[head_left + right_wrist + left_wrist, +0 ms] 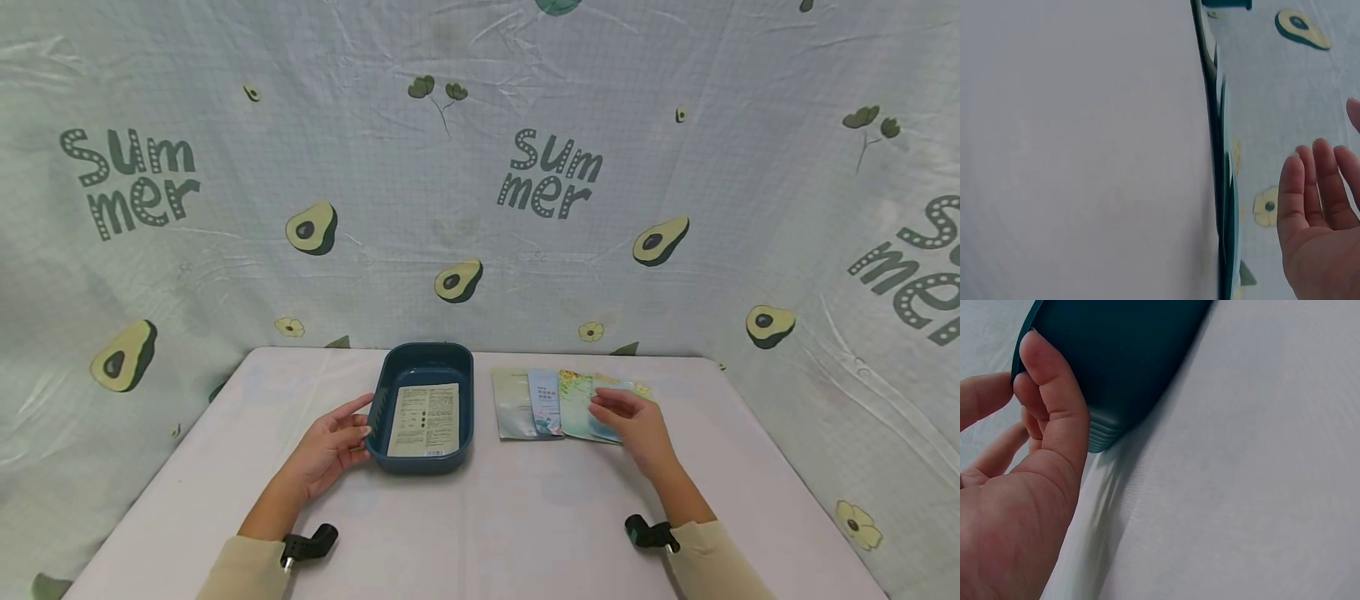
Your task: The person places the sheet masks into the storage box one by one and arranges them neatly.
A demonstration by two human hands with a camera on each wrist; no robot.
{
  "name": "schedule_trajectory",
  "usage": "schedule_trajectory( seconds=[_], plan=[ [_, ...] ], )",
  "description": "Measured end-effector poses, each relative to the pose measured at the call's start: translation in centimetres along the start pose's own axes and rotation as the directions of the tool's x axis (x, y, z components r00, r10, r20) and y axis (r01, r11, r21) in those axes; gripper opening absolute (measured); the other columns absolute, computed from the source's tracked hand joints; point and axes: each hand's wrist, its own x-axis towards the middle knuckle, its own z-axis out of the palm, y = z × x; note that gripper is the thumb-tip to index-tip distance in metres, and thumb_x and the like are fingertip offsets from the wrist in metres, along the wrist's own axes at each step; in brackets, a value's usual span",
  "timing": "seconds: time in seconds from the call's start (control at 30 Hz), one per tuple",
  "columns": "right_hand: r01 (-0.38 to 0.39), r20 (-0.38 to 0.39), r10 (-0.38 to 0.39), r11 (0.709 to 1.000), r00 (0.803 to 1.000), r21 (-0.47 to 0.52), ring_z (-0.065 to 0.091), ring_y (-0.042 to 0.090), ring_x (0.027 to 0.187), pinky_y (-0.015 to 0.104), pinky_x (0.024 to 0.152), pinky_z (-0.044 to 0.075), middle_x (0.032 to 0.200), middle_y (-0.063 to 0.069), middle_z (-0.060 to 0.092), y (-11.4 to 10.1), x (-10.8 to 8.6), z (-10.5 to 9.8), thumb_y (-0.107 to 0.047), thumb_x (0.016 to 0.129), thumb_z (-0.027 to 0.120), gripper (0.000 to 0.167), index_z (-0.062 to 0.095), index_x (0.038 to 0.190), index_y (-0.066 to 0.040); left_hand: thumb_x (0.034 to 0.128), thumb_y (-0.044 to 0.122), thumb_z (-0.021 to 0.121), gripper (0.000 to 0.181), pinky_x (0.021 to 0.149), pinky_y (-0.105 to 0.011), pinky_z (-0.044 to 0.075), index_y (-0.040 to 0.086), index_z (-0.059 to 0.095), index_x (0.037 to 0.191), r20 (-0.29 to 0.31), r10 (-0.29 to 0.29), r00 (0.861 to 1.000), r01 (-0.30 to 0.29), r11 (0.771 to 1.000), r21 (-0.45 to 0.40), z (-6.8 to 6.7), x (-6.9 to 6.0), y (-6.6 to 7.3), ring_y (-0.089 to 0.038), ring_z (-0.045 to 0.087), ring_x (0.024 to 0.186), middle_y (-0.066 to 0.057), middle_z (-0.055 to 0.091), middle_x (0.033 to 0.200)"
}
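Observation:
A dark blue plastic basin point(378, 462) stands left of the table's middle. Flat inside it lies a beige printed packet point(423, 419) with small text and a barcode. My left hand point(332, 444) touches the basin's left side, fingertips at the rim with the fingers loosely bent. To the right, several flat packets overlap in a row: a silvery-green packet point(513, 408), a narrow pale blue packet point(546, 402), a yellow-green packet point(575, 406) and others partly covered. Over the right end of this row hovers my right hand point(636, 427), holding nothing, its fingers lightly bent.
The table point(480, 533) has a pale cloth top. Behind and beside it hangs a white sheet point(375, 275) printed with avocados and lettering. Black wrist straps, one on the left wrist point(309, 546) and one on the right point(651, 533), sit by the beige sleeves.

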Motion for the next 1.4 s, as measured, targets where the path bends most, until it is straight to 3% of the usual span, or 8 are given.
schedule_trajectory(
  seconds=[0.2,0.47,0.77,0.9,0.97,1.07,1.17,1.4],
  plan=[
    [0.03,-0.035,-0.033,0.997,0.999,-0.077,0.061,-0.006,0.103,0.007,0.086,0.048,0.133,0.014,0.068,0.5,0.4,-1.3,-0.037,0.091,0.078,0.056,0.066,0.135,-0.005,0.1016,0.003,0.055,0.069,0.076,-0.024,0.058,0.01,0.024,0.163,-0.002,-0.005,1.0,0.005,1.0,0.003,-0.1,-0.1,0.0,-0.012,0.066,0.084,-0.002,0.057,0.114],
    [0.033,-0.072,-0.04,0.995,0.997,-0.096,0.059,-0.008,0.106,0.005,0.086,0.047,0.137,0.017,0.065,1.1,0.9,-2.8,-0.039,0.092,0.076,0.056,0.065,0.135,-0.005,0.1017,0.002,0.053,0.068,0.075,-0.024,0.058,0.01,0.024,0.163,-0.004,-0.002,1.0,0.002,1.0,0.004,0.1,0.0,0.0,-0.011,0.065,0.082,-0.001,0.058,0.114],
    [0.005,-0.084,-0.015,0.992,0.996,-0.124,0.056,0.025,0.131,0.003,0.084,0.046,0.142,0.017,0.062,1.4,1.8,-4.0,-0.038,0.094,0.074,0.056,0.063,0.137,-0.004,0.1013,0.002,0.054,0.069,0.076,-0.025,0.058,0.009,0.023,0.163,0.001,0.001,1.0,-0.001,1.0,-0.006,0.0,-0.1,0.0,-0.011,0.065,0.083,-0.001,0.058,0.114],
    [-0.027,-0.091,0.014,0.989,0.996,-0.146,0.051,0.03,0.138,0.004,0.085,0.044,0.145,0.016,0.059,1.4,2.2,-4.3,-0.039,0.093,0.074,0.059,0.062,0.139,-0.004,0.1015,0.002,0.053,0.069,0.076,-0.025,0.058,0.009,0.024,0.163,0.001,0.001,1.0,-0.001,1.0,-0.008,0.1,-0.1,0.0,-0.011,0.065,0.083,-0.002,0.058,0.114],
    [-0.047,-0.091,0.032,0.986,0.995,-0.162,0.049,0.03,0.14,0.01,0.092,0.045,0.148,0.015,0.058,1.5,2.4,-4.5,-0.04,0.094,0.073,0.06,0.061,0.141,-0.005,0.1016,0.002,0.053,0.068,0.076,-0.025,0.058,0.009,0.024,0.163,0.0,-0.001,1.0,0.001,1.0,-0.009,0.1,-0.1,0.0,-0.011,0.065,0.083,-0.002,0.058,0.115],
    [-0.076,-0.098,0.061,0.984,0.993,-0.164,0.046,0.03,0.143,0.03,0.108,0.046,0.15,0.013,0.055,1.7,2.8,-4.9,-0.04,0.094,0.073,0.06,0.059,0.142,-0.006,0.1014,0.002,0.053,0.069,0.077,-0.025,0.058,0.01,0.024,0.163,-0.004,-0.004,1.0,0.003,1.0,-0.009,0.2,-0.1,0.1,-0.012,0.065,0.083,-0.003,0.057,0.115],
    [-0.092,-0.099,0.076,0.983,0.992,-0.16,0.043,0.033,0.145,0.049,0.118,0.039,0.153,0.016,0.052,2.0,3.2,-5.2,-0.038,0.095,0.072,0.06,0.058,0.144,-0.005,0.1012,0.002,0.053,0.069,0.077,-0.025,0.058,0.01,0.024,0.163,-0.006,-0.007,1.0,0.007,1.0,-0.009,0.2,-0.2,0.1,-0.012,0.064,0.083,-0.003,0.056,0.116],
    [-0.138,-0.109,0.12,0.974,0.987,-0.179,0.037,0.037,0.149,0.057,0.121,0.032,0.156,0.018,0.048,2.4,4.1,-5.6,-0.035,0.096,0.072,0.059,0.057,0.144,-0.005,0.1016,0.002,0.053,0.068,0.078,-0.025,0.058,0.011,0.024,0.163,-0.008,-0.017,1.0,0.017,1.0,-0.011,0.3,-0.2,0.2,-0.012,0.064,0.084,-0.003,0.056,0.117]
  ],
)
